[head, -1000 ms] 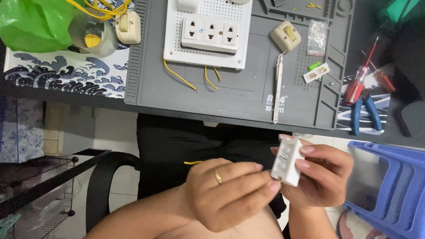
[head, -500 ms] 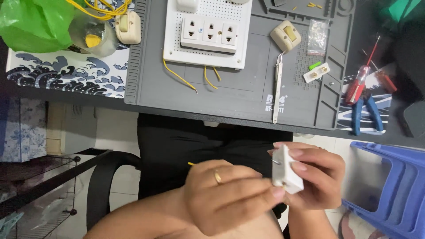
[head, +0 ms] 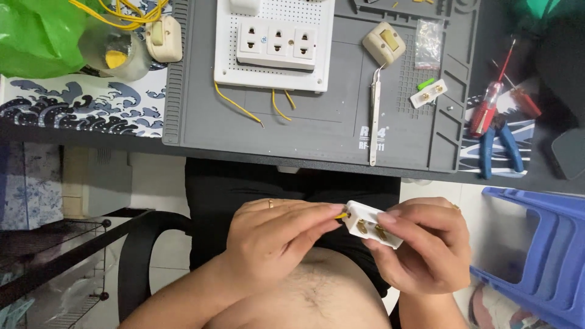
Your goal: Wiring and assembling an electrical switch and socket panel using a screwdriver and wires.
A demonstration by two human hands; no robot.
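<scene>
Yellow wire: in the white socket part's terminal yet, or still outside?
At the edge, depth cannot be told. The left hand pinches the yellow wire against the end of the white socket part held by the right hand.

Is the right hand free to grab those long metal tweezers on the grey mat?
Probably not at once: the right hand grips a small white socket block. Nothing lies between it and the long metal tweezers.

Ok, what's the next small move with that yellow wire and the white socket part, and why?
Probably push the yellow wire a little further into the white socket part: the left hand pinches it right at the part's edge, while the right hand holds the part.
</scene>
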